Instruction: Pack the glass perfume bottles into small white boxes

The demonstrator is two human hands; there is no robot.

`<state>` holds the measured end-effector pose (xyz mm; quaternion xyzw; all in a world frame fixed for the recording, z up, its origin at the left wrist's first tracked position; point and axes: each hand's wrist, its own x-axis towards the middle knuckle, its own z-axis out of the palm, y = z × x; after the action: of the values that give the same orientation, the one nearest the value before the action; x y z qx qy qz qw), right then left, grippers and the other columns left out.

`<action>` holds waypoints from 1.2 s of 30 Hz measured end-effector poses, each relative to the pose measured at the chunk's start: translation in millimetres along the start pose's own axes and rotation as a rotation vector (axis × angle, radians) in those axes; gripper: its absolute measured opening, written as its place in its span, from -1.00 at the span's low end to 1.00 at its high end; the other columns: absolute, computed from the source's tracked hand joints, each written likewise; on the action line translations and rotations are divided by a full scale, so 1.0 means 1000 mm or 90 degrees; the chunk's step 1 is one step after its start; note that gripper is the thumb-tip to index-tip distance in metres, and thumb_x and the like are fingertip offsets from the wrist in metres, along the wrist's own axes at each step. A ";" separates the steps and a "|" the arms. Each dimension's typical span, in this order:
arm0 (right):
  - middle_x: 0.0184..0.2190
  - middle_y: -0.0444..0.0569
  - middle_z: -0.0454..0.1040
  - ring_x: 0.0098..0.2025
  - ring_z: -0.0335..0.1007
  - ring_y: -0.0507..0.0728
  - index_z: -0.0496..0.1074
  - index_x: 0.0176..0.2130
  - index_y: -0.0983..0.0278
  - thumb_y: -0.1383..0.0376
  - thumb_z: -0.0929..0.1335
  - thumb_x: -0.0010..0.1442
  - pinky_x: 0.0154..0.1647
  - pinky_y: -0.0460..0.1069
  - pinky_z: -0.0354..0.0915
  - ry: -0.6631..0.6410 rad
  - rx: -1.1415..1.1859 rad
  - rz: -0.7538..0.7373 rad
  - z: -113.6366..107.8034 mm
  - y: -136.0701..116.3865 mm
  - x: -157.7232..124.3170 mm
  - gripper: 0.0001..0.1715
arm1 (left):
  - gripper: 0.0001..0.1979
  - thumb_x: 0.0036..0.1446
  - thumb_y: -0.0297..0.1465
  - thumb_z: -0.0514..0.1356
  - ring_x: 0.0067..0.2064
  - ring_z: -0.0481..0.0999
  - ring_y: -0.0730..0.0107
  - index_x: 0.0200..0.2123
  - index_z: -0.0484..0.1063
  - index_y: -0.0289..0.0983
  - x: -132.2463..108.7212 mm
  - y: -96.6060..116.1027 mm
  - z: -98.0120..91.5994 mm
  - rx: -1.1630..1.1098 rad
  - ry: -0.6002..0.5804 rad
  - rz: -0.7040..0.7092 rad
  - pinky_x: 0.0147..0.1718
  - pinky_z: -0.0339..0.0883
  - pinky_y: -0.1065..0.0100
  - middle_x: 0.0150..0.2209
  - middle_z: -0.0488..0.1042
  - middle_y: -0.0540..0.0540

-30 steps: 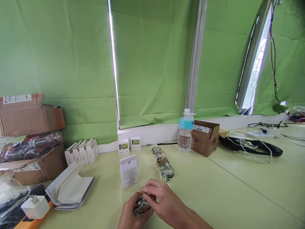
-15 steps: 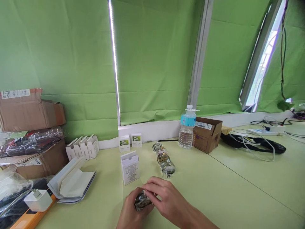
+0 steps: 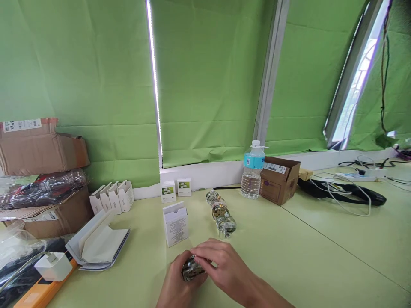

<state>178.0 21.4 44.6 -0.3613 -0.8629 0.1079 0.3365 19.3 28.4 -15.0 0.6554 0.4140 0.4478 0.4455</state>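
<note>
At the near edge of the table I hold a small round glass bottle [image 3: 192, 269], dark and shiny. My left hand [image 3: 180, 278] is wrapped round its left side and base. The fingers of my right hand [image 3: 221, 267] close over its top and right side, covering that part. Just beyond my hands stands a white box [image 3: 176, 224] with printed text and its top open. Several similar glass bottles [image 3: 225, 223], clear with gold-coloured parts, sit in a row behind my right hand.
Two small white boxes [image 3: 168, 192] with flower pictures stand by the wall. Several white cartons [image 3: 125, 196], an open paper booklet [image 3: 104, 246], and stacked cardboard boxes [image 3: 41, 149] are at left. A water bottle [image 3: 251, 184], a brown carton [image 3: 278, 182] and cables [image 3: 349, 199] lie right.
Both hands stay round the glass bottle in nearly the same place. The view has shifted very slightly; nothing on the table has visibly moved.
</note>
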 end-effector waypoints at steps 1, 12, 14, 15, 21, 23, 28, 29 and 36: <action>-0.20 -0.12 0.60 -0.19 0.49 0.09 0.53 -0.10 0.17 0.33 0.26 0.33 -0.10 -0.04 0.35 0.005 0.002 -0.001 0.001 0.001 0.000 -0.73 | -0.75 -0.05 -0.40 0.29 -0.25 0.51 0.24 -0.24 0.47 -0.30 0.000 0.000 0.000 -0.002 -0.002 -0.004 -0.27 0.39 0.42 -0.29 0.58 -0.09; -0.12 -0.07 0.60 -0.11 0.54 0.08 0.52 -0.01 0.17 0.34 0.28 0.30 -0.05 -0.08 0.42 0.103 0.099 -0.020 0.018 0.008 -0.008 -0.68 | -0.75 0.00 -0.45 0.26 -0.16 0.54 0.18 -0.19 0.46 -0.30 -0.002 0.014 -0.002 -0.058 -0.021 -0.002 -0.19 0.40 0.36 -0.21 0.58 -0.10; -0.10 -0.06 0.59 -0.10 0.53 0.09 0.51 0.00 0.17 0.35 0.27 0.30 -0.04 -0.08 0.42 0.098 0.088 -0.020 0.018 0.005 -0.008 -0.67 | -0.75 0.00 -0.45 0.25 -0.15 0.54 0.18 -0.18 0.46 -0.29 -0.003 0.016 -0.003 -0.061 -0.024 0.001 -0.16 0.40 0.36 -0.19 0.58 -0.10; -0.08 -0.05 0.58 -0.09 0.53 0.09 0.50 0.02 0.18 0.36 0.26 0.31 -0.03 -0.08 0.42 0.099 0.078 -0.024 0.017 0.004 -0.008 -0.65 | -0.75 0.00 -0.45 0.25 -0.15 0.54 0.18 -0.18 0.46 -0.29 -0.003 0.017 -0.003 -0.061 -0.026 0.002 -0.16 0.40 0.36 -0.18 0.58 -0.10; -0.16 0.00 0.60 -0.14 0.54 0.12 0.48 0.01 0.20 0.38 0.20 0.34 -0.07 -0.04 0.41 0.112 -0.026 -0.035 0.023 0.001 -0.008 -0.64 | -0.78 0.01 -0.42 0.24 -0.20 0.52 0.21 -0.22 0.45 -0.30 -0.004 0.011 -0.004 -0.012 -0.011 -0.001 -0.23 0.38 0.38 -0.26 0.57 -0.08; -0.20 0.01 0.60 -0.17 0.54 0.14 0.46 0.02 0.22 0.40 0.18 0.34 -0.08 -0.02 0.40 0.112 -0.082 -0.027 0.026 0.000 -0.009 -0.63 | -0.80 0.00 -0.44 0.22 -0.21 0.52 0.22 -0.23 0.44 -0.30 -0.004 0.008 -0.003 -0.004 -0.007 0.003 -0.23 0.37 0.38 -0.26 0.57 -0.07; -0.16 0.14 0.57 -0.18 0.52 0.20 0.34 0.13 0.36 0.50 0.16 0.28 -0.15 0.01 0.38 0.070 -0.276 -0.036 0.036 -0.001 -0.015 -0.53 | -0.76 -0.04 -0.51 0.19 -0.20 0.53 0.23 -0.22 0.43 -0.30 -0.003 -0.001 -0.001 0.004 0.004 0.020 -0.21 0.37 0.38 -0.21 0.57 -0.09; -0.17 0.16 0.57 -0.20 0.52 0.21 0.34 0.12 0.39 0.50 0.16 0.26 -0.18 0.02 0.37 0.061 -0.302 -0.036 0.037 -0.001 -0.016 -0.53 | -0.75 -0.04 -0.52 0.18 -0.20 0.53 0.23 -0.21 0.43 -0.30 -0.003 -0.002 -0.001 0.004 0.008 0.023 -0.21 0.37 0.38 -0.21 0.57 -0.10; -0.25 0.10 0.57 -0.24 0.48 0.19 0.42 0.04 0.35 0.47 0.17 0.28 -0.20 0.01 0.33 0.067 -0.226 0.000 0.035 -0.005 -0.011 -0.59 | -0.78 0.00 -0.48 0.18 -0.23 0.52 0.24 -0.21 0.44 -0.31 -0.005 0.008 -0.003 0.011 -0.006 0.018 -0.24 0.37 0.38 -0.23 0.58 -0.11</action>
<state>157.7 12.1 15.1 -0.4201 -0.8496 -0.0652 0.3122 16.8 22.6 -8.2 0.6673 0.4066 0.4472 0.4351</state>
